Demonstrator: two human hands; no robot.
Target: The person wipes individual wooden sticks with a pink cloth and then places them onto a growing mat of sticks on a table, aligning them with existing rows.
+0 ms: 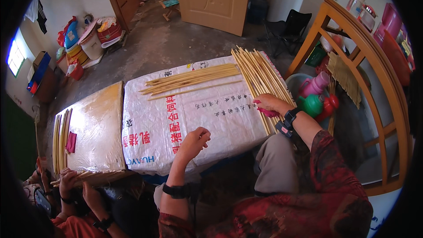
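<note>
My right hand [269,102] is closed on a magenta cloth [269,113] at the near end of a dense row of thin wooden sticks [260,72]. The sticks lie side by side along the right part of a table covered with a white woven sack [207,128]. My left hand [196,143] hovers over the sack's near edge, fingers curled in, with nothing visible in them. Beyond it, a looser bunch of sticks [194,78] lies crosswise, its right end close to the dense row. One stick sits slightly apart on the near side.
At left, a co-worker's hands [68,180] are at the near edge of a plastic-wrapped board [94,128] bearing several sticks [61,136] and another magenta cloth [71,142]. A wooden frame [374,61] stands at right, beside a basin with a green container [312,104]. A black folding chair [291,28] stands behind.
</note>
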